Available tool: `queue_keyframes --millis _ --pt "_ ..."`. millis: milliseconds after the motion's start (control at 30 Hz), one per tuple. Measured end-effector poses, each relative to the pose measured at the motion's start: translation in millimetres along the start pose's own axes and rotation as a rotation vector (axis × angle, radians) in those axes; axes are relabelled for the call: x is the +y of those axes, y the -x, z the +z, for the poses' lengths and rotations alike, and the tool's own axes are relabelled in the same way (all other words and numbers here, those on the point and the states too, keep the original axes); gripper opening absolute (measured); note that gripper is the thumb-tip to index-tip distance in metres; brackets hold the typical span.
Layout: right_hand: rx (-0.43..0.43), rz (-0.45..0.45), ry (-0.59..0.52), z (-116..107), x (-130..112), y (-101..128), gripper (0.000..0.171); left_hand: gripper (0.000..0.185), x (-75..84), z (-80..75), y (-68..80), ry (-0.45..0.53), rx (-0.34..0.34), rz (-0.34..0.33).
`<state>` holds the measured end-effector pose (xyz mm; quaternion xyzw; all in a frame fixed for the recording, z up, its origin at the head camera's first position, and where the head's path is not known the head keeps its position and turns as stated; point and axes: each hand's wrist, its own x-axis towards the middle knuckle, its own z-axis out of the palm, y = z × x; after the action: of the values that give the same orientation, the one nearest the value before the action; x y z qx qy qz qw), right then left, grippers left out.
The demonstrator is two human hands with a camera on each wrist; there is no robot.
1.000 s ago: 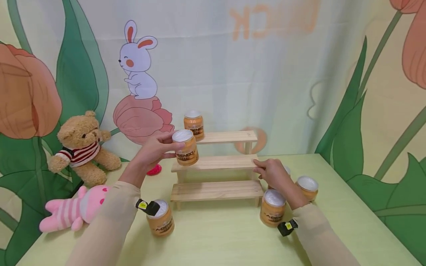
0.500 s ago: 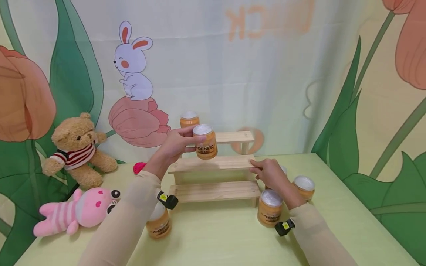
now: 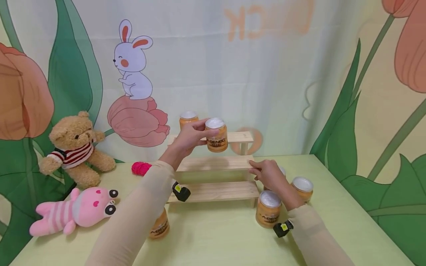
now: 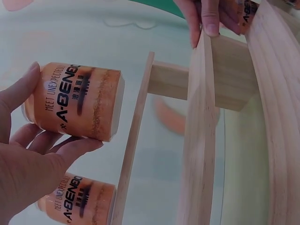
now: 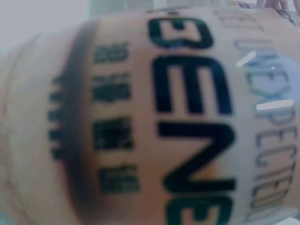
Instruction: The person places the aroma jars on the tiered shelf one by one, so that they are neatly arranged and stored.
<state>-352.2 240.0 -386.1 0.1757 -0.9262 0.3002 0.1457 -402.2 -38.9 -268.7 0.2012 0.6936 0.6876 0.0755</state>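
Observation:
My left hand point(image 3: 194, 138) grips an orange can point(image 3: 217, 140) with a silvery top, thumb on the near side and fingers behind. In the head view, that can overlaps the top tier of a three-step wooden rack point(image 3: 213, 192); the left wrist view shows it apart from the boards. A matching can point(image 3: 188, 117) stands at the top tier's left end, partly covered by my left hand. My right hand point(image 3: 271, 175) pinches the right end of the middle tier between thumb and fingers. Large lettering on a can point(image 5: 187, 103) fills the right wrist view.
Right of the rack stand more cans, one in front point(image 3: 268, 210), one farther right point(image 3: 302, 188), another mostly behind my right hand. My left sleeve partly covers a can point(image 3: 160, 225) at front left. A teddy bear point(image 3: 74, 147), pink plush point(image 3: 80, 210) and red item point(image 3: 141, 168) lie left.
My left hand has carried its can right and up, from the middle tier's left end to in front of the top tier. My right hand keeps its hold on the rack.

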Motion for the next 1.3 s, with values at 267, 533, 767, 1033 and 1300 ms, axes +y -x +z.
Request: queue_keyframes --millis 267,533,767,1033,1300 --pt "-0.008 0.025 -0.008 -1 -1 1 0.041 0.060 0.9 9.4 -10.6 -0.036 0.070 -0.025" --pt "-0.010 0.044 -0.029 -2 0 1 0.040 0.060 -2.3 20.4 -22.5 -0.033 0.056 -0.027" --pt "-0.025 0.062 -0.052 -2 -1 1 0.041 0.061 -7.9 17.0 -30.2 -0.014 0.090 -0.039" --pt "-0.009 0.048 -0.031 -2 -2 1 0.040 0.063 -7.6 19.4 -35.8 -0.018 0.115 -0.018" --pt "0.000 0.031 -0.033 -1 -3 3 0.040 0.066 -13.3 25.0 -44.5 0.018 0.190 -0.020"
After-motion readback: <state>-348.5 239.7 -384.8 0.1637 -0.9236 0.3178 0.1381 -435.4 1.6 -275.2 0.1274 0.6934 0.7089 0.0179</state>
